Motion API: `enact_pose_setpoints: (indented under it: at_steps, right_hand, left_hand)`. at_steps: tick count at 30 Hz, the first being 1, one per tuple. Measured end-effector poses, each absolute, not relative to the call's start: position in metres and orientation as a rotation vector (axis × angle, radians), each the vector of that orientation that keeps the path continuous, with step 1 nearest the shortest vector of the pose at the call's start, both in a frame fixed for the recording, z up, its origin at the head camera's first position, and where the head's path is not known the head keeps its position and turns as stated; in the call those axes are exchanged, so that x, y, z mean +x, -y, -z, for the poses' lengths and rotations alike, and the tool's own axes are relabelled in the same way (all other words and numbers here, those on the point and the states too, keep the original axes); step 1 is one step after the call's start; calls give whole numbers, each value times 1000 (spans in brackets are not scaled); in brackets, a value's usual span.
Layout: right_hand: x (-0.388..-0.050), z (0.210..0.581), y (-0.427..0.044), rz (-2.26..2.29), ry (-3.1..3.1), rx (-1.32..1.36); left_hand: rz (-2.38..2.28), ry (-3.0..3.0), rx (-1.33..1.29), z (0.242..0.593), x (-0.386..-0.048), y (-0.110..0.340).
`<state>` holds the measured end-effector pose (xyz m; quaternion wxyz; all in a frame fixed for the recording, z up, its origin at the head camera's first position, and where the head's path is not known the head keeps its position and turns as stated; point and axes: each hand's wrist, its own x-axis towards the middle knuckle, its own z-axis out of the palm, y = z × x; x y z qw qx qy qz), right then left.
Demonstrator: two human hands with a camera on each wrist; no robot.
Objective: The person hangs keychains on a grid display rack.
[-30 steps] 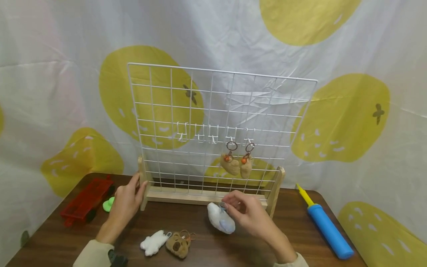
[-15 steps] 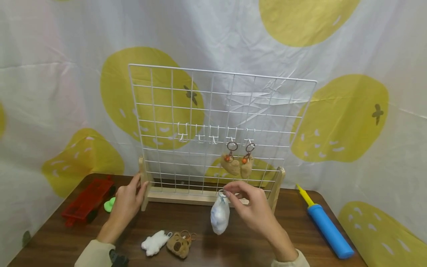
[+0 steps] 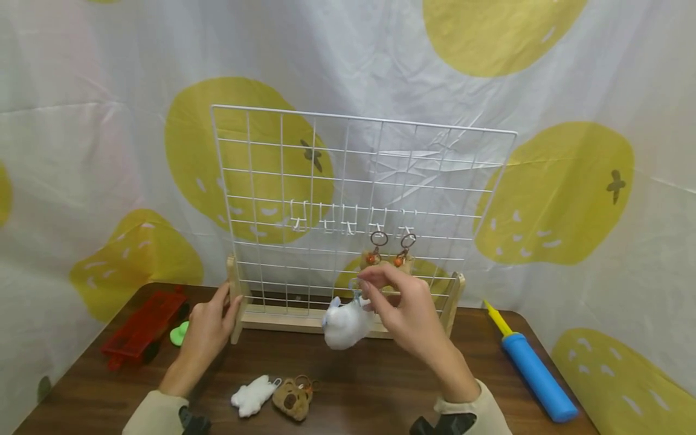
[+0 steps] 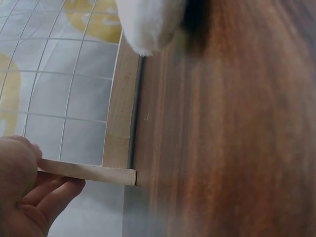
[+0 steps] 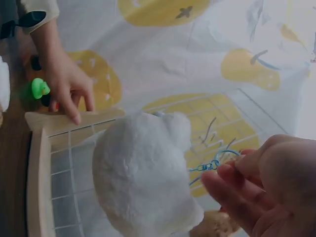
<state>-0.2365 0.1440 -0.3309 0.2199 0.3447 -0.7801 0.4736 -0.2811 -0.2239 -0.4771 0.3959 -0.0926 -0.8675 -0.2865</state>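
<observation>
My right hand [image 3: 405, 305] pinches the blue metal ring [image 5: 227, 151] of a white plush keychain [image 3: 347, 326], which hangs in front of the rack's lower part. With my left hand [image 3: 205, 326] I grip the left wooden upright [image 4: 94, 173] of a stand that bears a white wire grid [image 3: 364, 119]. Several white hooks [image 3: 298, 225] line the grid's middle. Two brown plush keychains [image 3: 399, 261] hang from the right-hand hooks, partly hidden behind my right hand. On the table lie a small white plush keychain [image 3: 252, 396] and a brown bear plush keychain [image 3: 292, 400], side by side.
A translucent red toy cart [image 3: 142, 331] and a green toy duck [image 5: 39, 88] are at the table's left. Along the right side lies a blue hand pump [image 3: 538, 377] with a yellow nozzle. A patterned curtain [image 3: 109, 151] hangs close behind the rack.
My right hand has raised the white plush keychain off the table and up before the grid, where it swings and turns. My left hand keeps its grip on the upright.
</observation>
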Motion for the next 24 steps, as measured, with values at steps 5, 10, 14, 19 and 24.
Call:
enact_pose_setpoints:
  at_steps: [5,10,14,19,24]
  right_hand:
    - [-238,319,-139,-1309,2139,974]
    - [-240,310,-135,-1207,2140,945]
    - [-243,304,-131,-1208,2148,931]
    - [-247,297,-126,-1228,2155,926]
    - [-254,290,-121,-1257,2139,946]
  left_hand:
    - [726,2193,-236,478,-282,224]
    - [725,2194,-236,478,-281,225]
    - [725,2198,-233,477,-280,225]
    - [725,2195,-234,477,-281,225]
    - [731,2192,-233,476,-282,224]
